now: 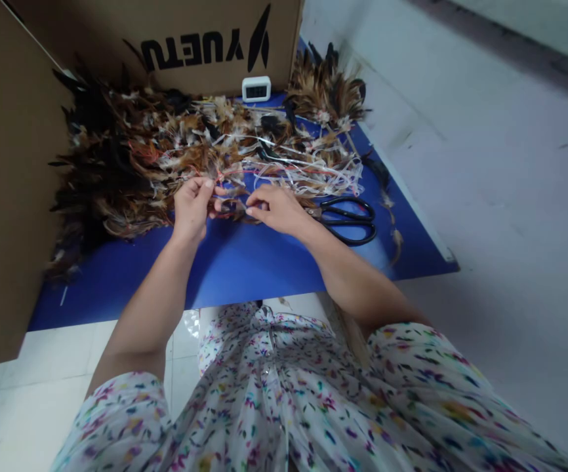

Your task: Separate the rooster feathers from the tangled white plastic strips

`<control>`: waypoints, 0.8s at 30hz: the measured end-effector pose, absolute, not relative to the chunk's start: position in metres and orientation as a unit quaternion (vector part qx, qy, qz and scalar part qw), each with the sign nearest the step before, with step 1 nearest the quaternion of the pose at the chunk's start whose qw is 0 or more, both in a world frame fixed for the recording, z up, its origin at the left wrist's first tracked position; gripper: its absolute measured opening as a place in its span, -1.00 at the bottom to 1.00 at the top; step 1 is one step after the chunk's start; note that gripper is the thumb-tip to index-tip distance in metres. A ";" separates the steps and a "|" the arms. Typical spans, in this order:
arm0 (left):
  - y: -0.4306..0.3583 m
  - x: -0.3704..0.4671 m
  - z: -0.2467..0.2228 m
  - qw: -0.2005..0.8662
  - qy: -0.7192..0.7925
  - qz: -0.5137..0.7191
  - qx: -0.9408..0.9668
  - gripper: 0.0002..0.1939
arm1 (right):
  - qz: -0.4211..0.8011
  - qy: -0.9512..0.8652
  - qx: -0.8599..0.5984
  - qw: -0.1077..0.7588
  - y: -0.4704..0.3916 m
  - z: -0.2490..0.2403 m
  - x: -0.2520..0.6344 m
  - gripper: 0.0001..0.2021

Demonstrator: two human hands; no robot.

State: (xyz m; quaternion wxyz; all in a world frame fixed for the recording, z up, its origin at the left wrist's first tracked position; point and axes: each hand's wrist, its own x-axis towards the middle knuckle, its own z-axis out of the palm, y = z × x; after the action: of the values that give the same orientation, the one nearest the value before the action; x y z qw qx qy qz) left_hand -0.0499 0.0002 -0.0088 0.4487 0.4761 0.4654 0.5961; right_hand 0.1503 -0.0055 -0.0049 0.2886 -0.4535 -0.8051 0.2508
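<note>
Grip nearly closed, left hand [193,206] and right hand [279,208] pinching feathers [233,206] near cardboard box [215,69]

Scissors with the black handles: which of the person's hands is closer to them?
The right. The right hand is just left of the scissors, its wrist beside them; the left hand is farther left, beyond the right hand.

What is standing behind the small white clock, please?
Behind the clock stands a brown cardboard box with black upside-down lettering. The clock covers a small part of its lower edge; anything inside or directly behind the box is hidden.
</note>
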 end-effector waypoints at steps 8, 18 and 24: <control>0.010 -0.064 -0.015 0.444 0.481 0.594 0.468 -0.76 | 0.169 -0.869 -0.461 0.062 -0.023 0.009 0.141 -0.82; 0.008 -0.062 -0.016 0.494 0.462 0.577 0.458 -0.58 | 0.431 -0.777 -0.371 0.269 -0.007 0.007 0.159 -0.91; -0.001 -0.055 -0.009 0.521 0.442 0.562 0.466 -0.57 | 0.559 -0.638 -0.344 0.402 -0.007 0.012 0.160 -0.83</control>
State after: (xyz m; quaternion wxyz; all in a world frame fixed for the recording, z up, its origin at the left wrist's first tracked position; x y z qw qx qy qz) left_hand -0.0555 -0.0005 -0.0095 0.5211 0.4657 0.4422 0.5621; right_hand 0.1595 -0.0071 0.0124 0.4021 -0.3440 -0.6380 0.5594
